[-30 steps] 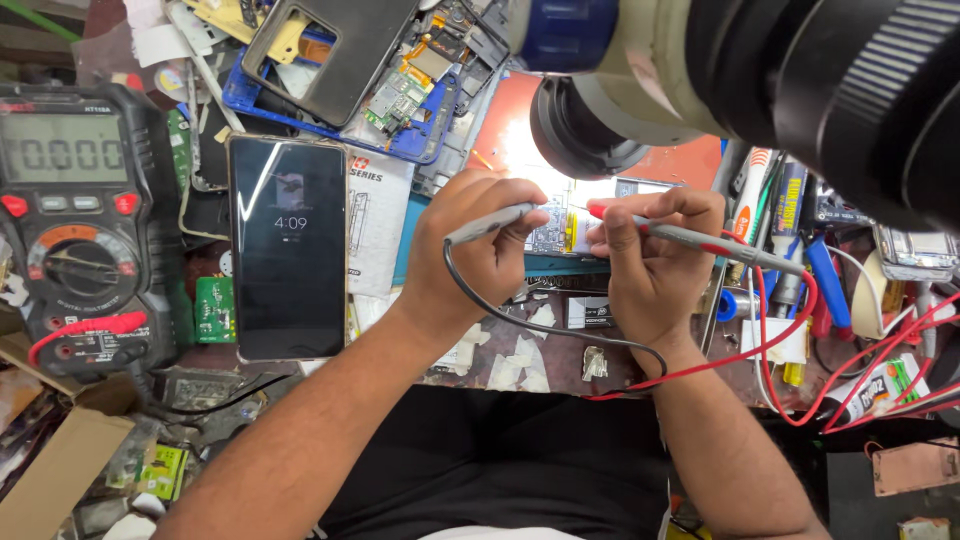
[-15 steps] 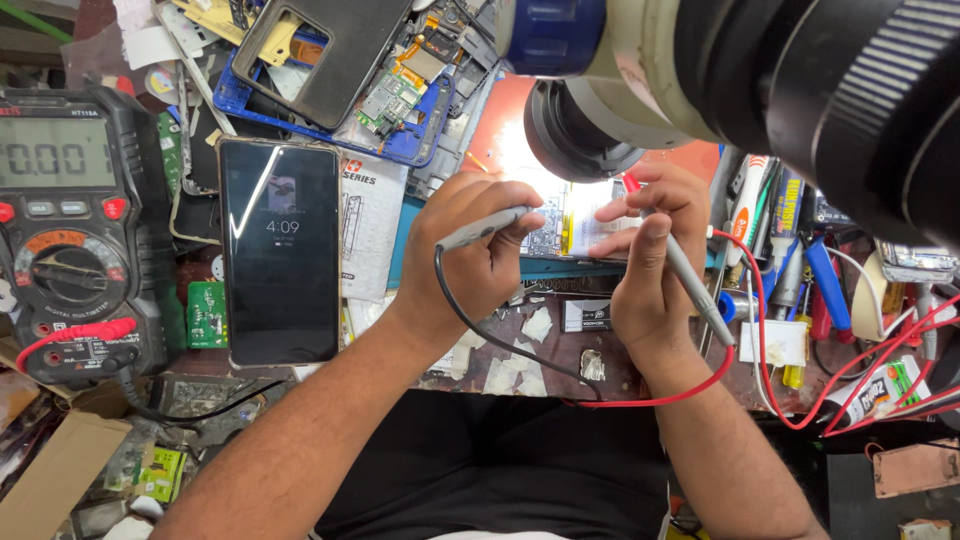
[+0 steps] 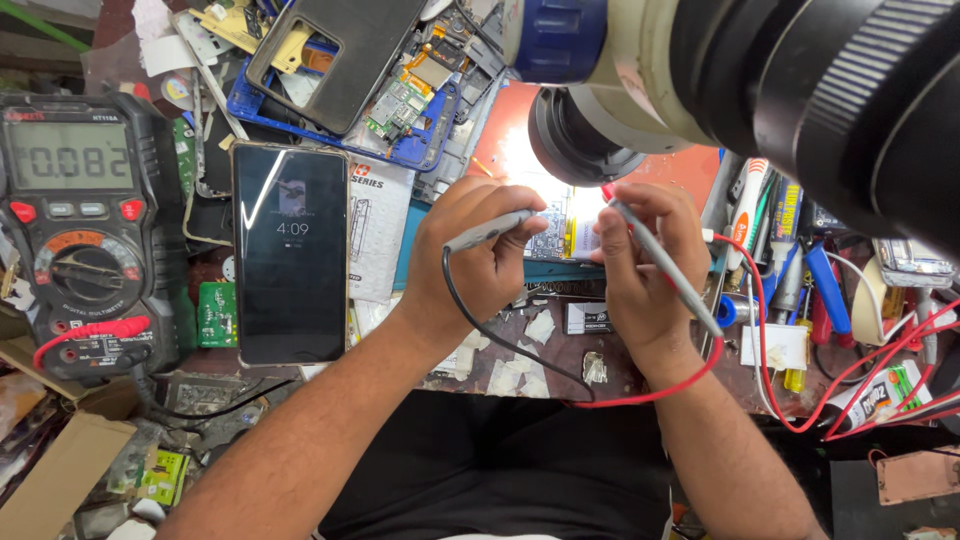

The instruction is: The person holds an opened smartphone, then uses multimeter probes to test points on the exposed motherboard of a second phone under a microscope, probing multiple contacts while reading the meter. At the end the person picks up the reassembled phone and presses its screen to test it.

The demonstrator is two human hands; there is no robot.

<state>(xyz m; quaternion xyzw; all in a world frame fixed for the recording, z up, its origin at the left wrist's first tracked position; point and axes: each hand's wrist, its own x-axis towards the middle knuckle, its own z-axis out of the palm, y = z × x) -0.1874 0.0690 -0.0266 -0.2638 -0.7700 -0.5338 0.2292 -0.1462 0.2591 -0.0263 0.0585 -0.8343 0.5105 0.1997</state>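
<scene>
From the head camera, the left hand [image 3: 480,255] is clamped around a grey probe with a black lead [image 3: 487,232], its tip aimed right at the lit circuit board [image 3: 560,235]. The right hand [image 3: 645,265] pinches a grey probe with a red lead [image 3: 665,265], just right of that board. Left of the left hand lie a dark phone [image 3: 290,255] and a multimeter [image 3: 80,220].
</scene>
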